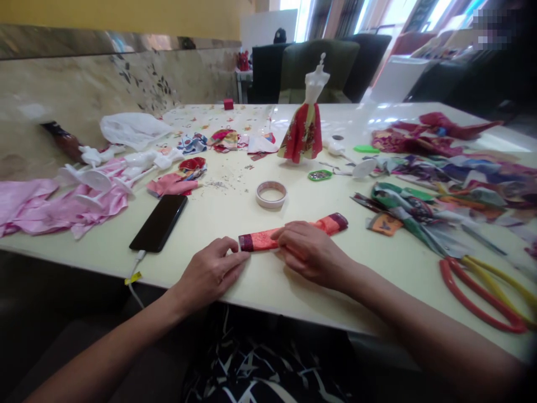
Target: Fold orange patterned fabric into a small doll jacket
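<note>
A folded strip of orange-red patterned fabric point(260, 240) with dark maroon ends lies flat near the table's front edge. My left hand point(212, 267) rests by its left end, fingers curled and the fingertips at the corner of the cloth. Across the strip's middle, my right hand point(312, 254) has its fingers bunched together on the fabric and covers part of it. Just beyond the strip lies a roll of tape point(271, 196). Left of my hands is a black phone point(159, 224) with a white cable plugged in.
A small white dress form point(316, 84) wears a red and gold skirt point(301, 133). To the right lie scissors with red and yellow handles point(478, 296) and heaped fabric scraps point(474, 168). White stands lie on pink cloth point(29, 207) at left. A green pin dish point(319, 175) sits mid-table.
</note>
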Tool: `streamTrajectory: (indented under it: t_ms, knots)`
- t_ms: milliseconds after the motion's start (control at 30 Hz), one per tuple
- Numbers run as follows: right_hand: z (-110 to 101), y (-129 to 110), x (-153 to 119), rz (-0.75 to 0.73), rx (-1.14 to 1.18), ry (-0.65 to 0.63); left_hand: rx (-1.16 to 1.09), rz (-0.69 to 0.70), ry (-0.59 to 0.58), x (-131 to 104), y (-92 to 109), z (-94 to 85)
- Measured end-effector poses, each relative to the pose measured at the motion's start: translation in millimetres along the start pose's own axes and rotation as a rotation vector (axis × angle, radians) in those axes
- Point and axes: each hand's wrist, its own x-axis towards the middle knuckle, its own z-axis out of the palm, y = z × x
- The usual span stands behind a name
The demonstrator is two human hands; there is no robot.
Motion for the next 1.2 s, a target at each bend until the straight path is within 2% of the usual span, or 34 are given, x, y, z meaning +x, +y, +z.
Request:
streamTrajectory:
  t_ms: [133, 267, 367, 467, 533, 633, 733, 833, 900, 967, 1033, 1100, 1200]
  knots:
    - [5, 3, -13, -0.019, 0.007, -0.071, 0.097, 0.092, 0.105, 3, 4, -2.7]
    - [8, 5, -18, -0.045, 0.013, -0.045, 0.126, 0.146, 0.014, 4, 7, -1.7]
    - [-7, 7, -20, -0.040, 0.055, 0.104, 0.145, 0.134, 0.046, 2, 6, -2.9]
    - [-33, 15, -24, 0.075, 0.063, 0.319, 0.186, 0.117, 0.215, 4, 8, -7.8]
    - [-48, 23, -28, 0.172, 0.034, 0.448, 0.168, 0.135, 0.282, 13, 14, -9.8]
    - [-61, 41, -34, 0.271, -0.004, 0.627, 0.104, 0.194, 0.236, 37, 31, -4.5]
    - [-65, 60, -41, 0.355, 0.018, 0.759, 0.037, 0.185, 0.077, 63, 48, 10.8]
    - [-68, 77, -50, 0.450, 0.092, 0.786, -0.029, 0.146, -0.087, 78, 50, 26.3]
    - [-71, 84, -54, 0.497, 0.179, 0.795, -0.045, 0.129, -0.162, 81, 40, 30.9]
    - [-73, 89, -55, 0.532, 0.264, 0.797, -0.028, 0.116, -0.182, 82, 26, 29.8]
    - [-74, 88, -54, 0.565, 0.304, 0.772, 0.011, 0.108, -0.120, 82, 14, 24.7]
    - [-74, 84, -52, 0.589, 0.294, 0.722, 0.044, 0.071, -0.004, 84, 8, 19.3]
    - [-71, 73, -49, 0.586, 0.234, 0.645, 0.027, 0.042, 0.128, 90, 15, 18.0]
